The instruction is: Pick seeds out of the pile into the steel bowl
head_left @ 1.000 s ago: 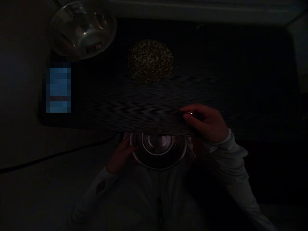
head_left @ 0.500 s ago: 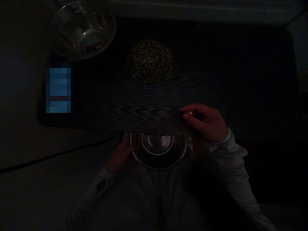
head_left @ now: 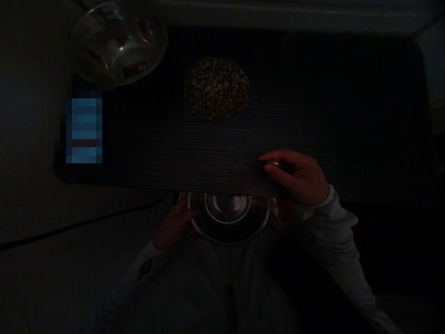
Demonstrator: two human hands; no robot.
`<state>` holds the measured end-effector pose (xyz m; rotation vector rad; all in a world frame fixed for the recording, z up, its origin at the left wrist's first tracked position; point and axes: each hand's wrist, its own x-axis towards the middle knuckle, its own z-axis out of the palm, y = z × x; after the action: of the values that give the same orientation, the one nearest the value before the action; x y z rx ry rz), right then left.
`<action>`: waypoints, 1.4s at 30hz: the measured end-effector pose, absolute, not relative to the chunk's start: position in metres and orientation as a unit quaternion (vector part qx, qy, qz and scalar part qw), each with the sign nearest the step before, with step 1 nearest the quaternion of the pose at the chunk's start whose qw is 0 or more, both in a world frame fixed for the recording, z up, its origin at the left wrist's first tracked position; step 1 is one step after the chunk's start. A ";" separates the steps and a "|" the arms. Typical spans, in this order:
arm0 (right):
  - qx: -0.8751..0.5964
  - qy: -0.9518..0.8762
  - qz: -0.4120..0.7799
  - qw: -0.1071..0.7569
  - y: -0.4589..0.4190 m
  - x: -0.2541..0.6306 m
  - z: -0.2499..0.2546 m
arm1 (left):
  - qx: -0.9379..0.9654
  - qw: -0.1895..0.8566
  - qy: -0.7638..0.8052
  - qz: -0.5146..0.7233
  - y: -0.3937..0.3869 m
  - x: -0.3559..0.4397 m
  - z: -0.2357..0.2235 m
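The scene is very dark. My left hand (head_left: 174, 225) grips the left rim of a steel bowl (head_left: 229, 232) held on my lap, just under the near edge of a dark table (head_left: 313, 116). My right hand (head_left: 297, 176) rests on the table's near edge with its fingers curled together, and a ring shows on one finger. Whether anything is under those fingers is hidden. A round pile of small grains (head_left: 217, 88) lies on the table farther back, well apart from both hands.
A clear glass bowl (head_left: 118, 41) stands at the table's far left corner. A lit blue screen (head_left: 85, 130) lies at the left end. A dark cable (head_left: 79, 225) runs across the floor on the left.
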<state>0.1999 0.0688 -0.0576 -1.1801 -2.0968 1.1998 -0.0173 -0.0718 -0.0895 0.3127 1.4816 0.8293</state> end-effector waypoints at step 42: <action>-0.431 -0.762 0.429 0.223 0.070 0.200 -0.058 | 0.135 0.659 0.641 0.371 -0.074 -0.018 -0.092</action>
<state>0.1998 0.0696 -0.0582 -1.1903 -2.1031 1.1856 -0.0183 -0.0740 -0.0920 0.3065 1.4506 0.8394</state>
